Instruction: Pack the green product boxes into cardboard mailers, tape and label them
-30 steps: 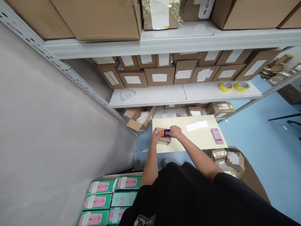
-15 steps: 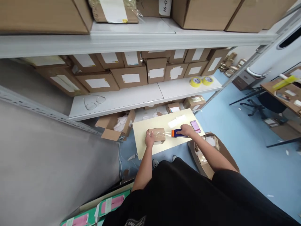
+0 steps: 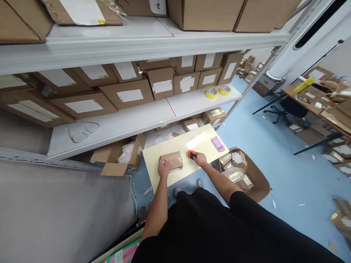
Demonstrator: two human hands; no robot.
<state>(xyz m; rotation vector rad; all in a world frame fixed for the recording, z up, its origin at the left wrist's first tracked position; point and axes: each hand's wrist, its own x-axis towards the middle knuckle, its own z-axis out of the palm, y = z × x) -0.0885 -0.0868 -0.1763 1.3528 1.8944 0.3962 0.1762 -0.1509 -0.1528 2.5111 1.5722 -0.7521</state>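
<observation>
A small cardboard box (image 3: 174, 160) with clear tape across its top lies on the pale yellow board (image 3: 179, 178). My left hand (image 3: 163, 167) grips its left end, thumb on top. Just right of the box, my right hand (image 3: 200, 159) is closed round a blue and orange tape dispenser (image 3: 192, 154), which stands apart from the box. Behind the dispenser lies a white sheet (image 3: 196, 140). A phone (image 3: 218, 144), its screen blurred out, rests near the board's right end.
Shelves with labelled boxes (image 3: 131, 95) rise in front, with two yellow tape rolls (image 3: 211, 93) and a pair of glasses (image 3: 82, 132) on one. An open carton (image 3: 117, 155) sits at left. A large bin (image 3: 260, 184) of parcels stands at right, near a desk (image 3: 290, 91).
The tape dispenser has come closer to the box, and the stretched strip between them no longer shows. My left hand still holds the box. The view has swung right.
</observation>
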